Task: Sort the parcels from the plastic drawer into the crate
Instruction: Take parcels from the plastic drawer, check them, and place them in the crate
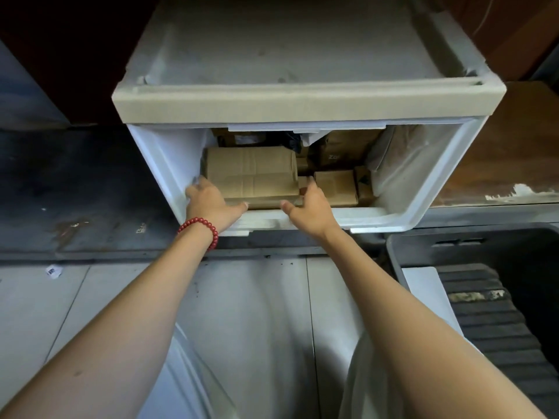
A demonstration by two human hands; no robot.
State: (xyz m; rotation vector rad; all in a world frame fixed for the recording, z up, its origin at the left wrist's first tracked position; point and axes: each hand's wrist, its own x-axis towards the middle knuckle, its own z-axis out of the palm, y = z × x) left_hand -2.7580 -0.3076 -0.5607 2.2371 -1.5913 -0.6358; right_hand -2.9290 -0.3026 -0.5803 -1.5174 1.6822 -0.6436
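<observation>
— Where's the parcel?
— The large brown cardboard parcel, boxy and creased, lies at the left front of the white plastic drawer, with its long axis running left to right along the front wall.
— And the hands?
— The left hand grips its left end and the right hand its right end.
— Around it?
— Smaller brown cardboard boxes sit just beside it. A dark grey plastic crate stands to the right, above pale glossy floor tiles.
</observation>
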